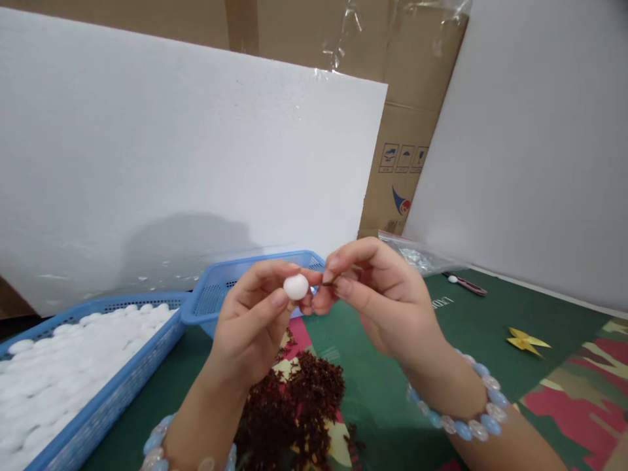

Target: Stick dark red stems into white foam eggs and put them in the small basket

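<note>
Between the thumb and fingers of my left hand (255, 314) is a small white ball (296, 286). My right hand (377, 297) is beside it, its thumb and forefinger pinching a small, thin dark piece (328, 283). That piece points toward the ball; whether the two touch, I cannot tell. Below my hands lies a loose heap of small dark red-brown pieces (314, 386). To the left, a blue plastic basket (122, 373) holds many white balls like the one in my hand.
Behind my left hand stands another blue basket (210, 307). On the green table cover (392, 399) lie a yellow folded shape (527, 341), a pinkish slim tool (471, 286) and a clear plastic bag (417, 255). A white board (196, 144) and a cardboard box (407, 124) rise behind.
</note>
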Motion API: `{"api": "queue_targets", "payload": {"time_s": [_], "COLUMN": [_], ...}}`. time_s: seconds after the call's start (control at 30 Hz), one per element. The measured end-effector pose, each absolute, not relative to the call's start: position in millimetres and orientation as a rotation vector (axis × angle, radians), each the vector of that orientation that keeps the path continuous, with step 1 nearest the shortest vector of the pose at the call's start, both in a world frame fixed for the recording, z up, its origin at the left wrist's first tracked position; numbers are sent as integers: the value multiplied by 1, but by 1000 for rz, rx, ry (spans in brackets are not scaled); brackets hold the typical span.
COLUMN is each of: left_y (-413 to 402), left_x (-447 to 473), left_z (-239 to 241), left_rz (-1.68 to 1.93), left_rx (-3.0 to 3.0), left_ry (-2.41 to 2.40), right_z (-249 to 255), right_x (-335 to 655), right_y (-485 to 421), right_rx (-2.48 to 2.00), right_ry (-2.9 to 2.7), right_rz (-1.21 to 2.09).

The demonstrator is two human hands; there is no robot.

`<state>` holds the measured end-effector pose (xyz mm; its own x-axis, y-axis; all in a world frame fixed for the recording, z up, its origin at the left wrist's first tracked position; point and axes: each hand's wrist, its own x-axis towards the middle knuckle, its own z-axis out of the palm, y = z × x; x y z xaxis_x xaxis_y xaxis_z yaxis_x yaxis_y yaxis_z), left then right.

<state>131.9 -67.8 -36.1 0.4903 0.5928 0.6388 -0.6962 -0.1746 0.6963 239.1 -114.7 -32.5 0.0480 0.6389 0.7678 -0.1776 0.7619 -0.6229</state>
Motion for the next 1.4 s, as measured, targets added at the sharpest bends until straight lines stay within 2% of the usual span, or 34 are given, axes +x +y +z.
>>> {"api": "queue_targets", "payload": {"time_s": [0.6, 0.83, 1.03, 1.4], "left_y": [-69, -70, -72, -74], "left_x": [136, 135, 134, 134], "left_z": [-37, -36, -34, -33], "left_rz": [1077, 1031, 1021, 986], "left_rx": [1239, 1266, 1295, 1185], "left_ry": [-246, -322, -294, -218], "right_z": [-32, -32, -32, -34], "right_x": [236, 238, 239, 237], "right_y": [-120, -119, -123, -126], "right_rx": [-367, -321, -335, -415], "right_ry": [-1484, -1464, -1526, -1631], "right_rz": [516, 616, 657, 535]}}
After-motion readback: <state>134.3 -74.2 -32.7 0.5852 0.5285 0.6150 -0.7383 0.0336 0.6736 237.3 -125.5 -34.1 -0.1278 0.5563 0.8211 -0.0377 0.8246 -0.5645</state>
